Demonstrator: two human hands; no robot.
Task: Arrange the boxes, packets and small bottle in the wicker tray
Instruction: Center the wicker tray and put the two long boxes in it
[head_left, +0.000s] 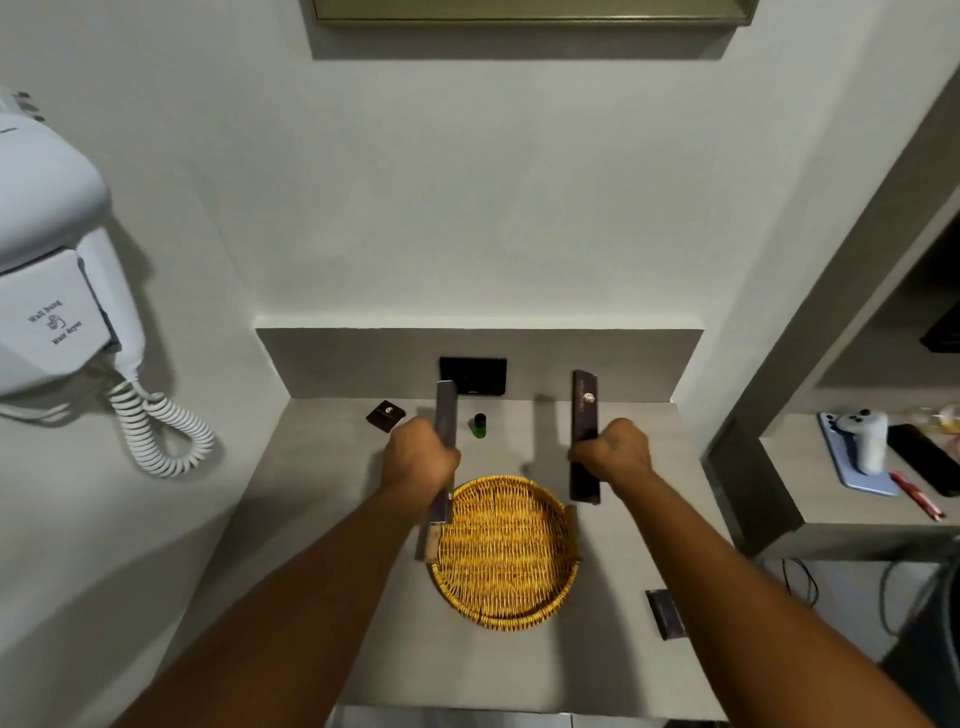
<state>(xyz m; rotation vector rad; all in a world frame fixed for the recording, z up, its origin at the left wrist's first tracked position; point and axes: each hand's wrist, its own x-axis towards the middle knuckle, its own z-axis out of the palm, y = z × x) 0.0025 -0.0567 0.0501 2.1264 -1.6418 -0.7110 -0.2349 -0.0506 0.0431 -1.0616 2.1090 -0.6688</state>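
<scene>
Both hands are occupied: your left hand (420, 460) is closing around a long dark box (444, 415), held upright left of centre, and your right hand (613, 451) is clamping a second long dark box (584, 410), upright right of centre. Both boxes are hanging above the surface (519, 654), one to each side of the wicker tray's far rim.

Progress: the wicker tray (506, 551) is sitting at centre frame with nothing in it, so in my judgement the arranging is only starting. Outstanding items are lying outside the tray: a small green bottle (479, 426) is standing just above the tray between your hands; a small dark packet (385, 415) is lying at upper left of the surface, beside your left hand; another dark packet (665, 613) is lying at lower right, well apart from the tray. Something flat is showing by the tray's left rim under the left box; I cannot tell what it is.

Surroundings: the surface is a pale grey counter set in an alcove, with a black wall plate (472, 375) on the backsplash. A wall-mounted hair dryer (52, 249) with coiled cord is occupying the left of the frame. A shelf (810, 478) at right is carrying unrelated clutter.
</scene>
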